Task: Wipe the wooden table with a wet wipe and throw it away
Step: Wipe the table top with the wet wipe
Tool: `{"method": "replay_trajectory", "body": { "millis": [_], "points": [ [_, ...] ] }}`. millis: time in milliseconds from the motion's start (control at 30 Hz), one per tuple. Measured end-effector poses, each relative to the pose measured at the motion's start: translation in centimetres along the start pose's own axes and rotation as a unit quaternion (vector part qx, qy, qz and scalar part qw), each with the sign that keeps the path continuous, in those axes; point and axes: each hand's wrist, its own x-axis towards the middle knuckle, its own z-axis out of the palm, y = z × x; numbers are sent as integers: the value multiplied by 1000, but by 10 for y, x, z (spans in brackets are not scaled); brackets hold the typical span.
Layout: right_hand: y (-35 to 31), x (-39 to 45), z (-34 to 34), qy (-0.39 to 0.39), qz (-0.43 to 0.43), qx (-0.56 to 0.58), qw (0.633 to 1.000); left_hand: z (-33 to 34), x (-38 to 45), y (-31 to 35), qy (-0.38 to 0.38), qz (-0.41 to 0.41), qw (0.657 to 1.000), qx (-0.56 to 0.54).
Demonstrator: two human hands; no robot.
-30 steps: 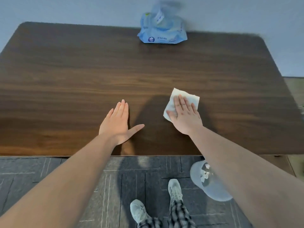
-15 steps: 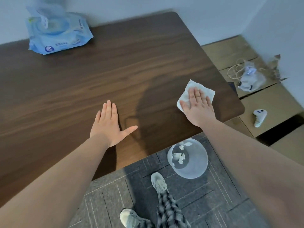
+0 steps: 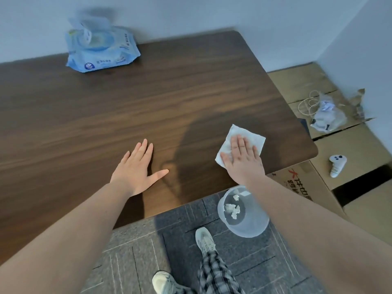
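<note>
A dark wooden table fills the upper left of the view. My right hand lies flat, fingers together, pressing a white wet wipe onto the table near its right front corner. My left hand rests palm down on the wood, fingers spread, holding nothing. A blue pack of wet wipes with its lid flipped up lies at the table's far edge by the wall. A clear plastic bin with crumpled white wipes inside stands on the floor just below the table's front edge, under my right forearm.
Flattened cardboard boxes cover the floor to the right, with a white controller, a plastic bag and a coiled cord on them. Grey carpet tiles and my feet in pale sneakers lie below. A wall backs the table.
My right hand has slid the wipe to the right, from the table's middle toward its right front corner. My view has swung right, bringing the bin and the cardboard into sight. My left hand stays put.
</note>
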Motion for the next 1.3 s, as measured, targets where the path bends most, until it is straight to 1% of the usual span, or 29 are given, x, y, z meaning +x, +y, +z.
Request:
{"method": "replay_trajectory", "body": {
  "millis": [167,333,433,500,633,733,867,967,1100,1233,1300],
  "points": [
    [-101,-13,12,-25,-115,-29,993,3,-51,-75,24,-91,995,-26],
    [-221,-36,32,-40,-236,-57,969,18,-129,-177,38,-227,972,-43],
    [-293,-53,48,-47,-300,-71,950,27,-183,-233,23,-310,948,-62],
    [-339,-66,59,-52,-339,-82,936,35,-215,-263,-2,-336,940,-61],
    [-424,-95,81,-68,-407,-103,905,53,-264,-318,-19,-367,929,-48],
    [-483,-116,98,-76,-450,-120,882,60,-287,-346,-16,-369,928,-59],
    [-548,-138,118,-69,-489,-126,860,71,-290,-354,14,-352,932,-81],
    [-587,-156,133,-57,-522,-116,843,76,-290,-357,29,-359,927,-108],
    [-609,-162,140,-51,-555,-117,822,78,-290,-359,48,-372,919,-121],
    [-600,-158,137,-51,-574,-137,806,83,-290,-358,60,-375,915,-135],
    [-592,-156,134,-59,-573,-139,805,81,-292,-357,54,-371,918,-132]
  ]
}}
